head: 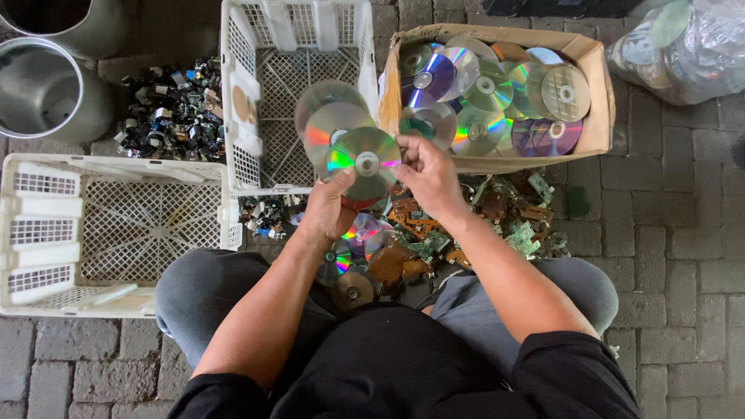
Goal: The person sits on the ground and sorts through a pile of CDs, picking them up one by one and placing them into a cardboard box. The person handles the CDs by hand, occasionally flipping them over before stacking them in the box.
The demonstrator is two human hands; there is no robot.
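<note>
My left hand (330,208) holds a fan of three shiny discs (341,132) from below, over the edge of a white plastic crate (240,93). My right hand (428,174) pinches the right rim of the front disc (366,161), which shows rainbow reflections. Just right of the hands stands a cardboard box (594,85) filled with several more discs (485,89). Below the hands, between my knees, lie a few loose discs (358,233) and broken circuit board pieces (411,233).
A second white crate (46,240) lies at the left. A heap of small dark electronic scraps (174,112) sits beside two metal buckets (43,85). A clear plastic bag of discs (687,46) rests at the top right. Green board fragments (524,217) litter the brick paving.
</note>
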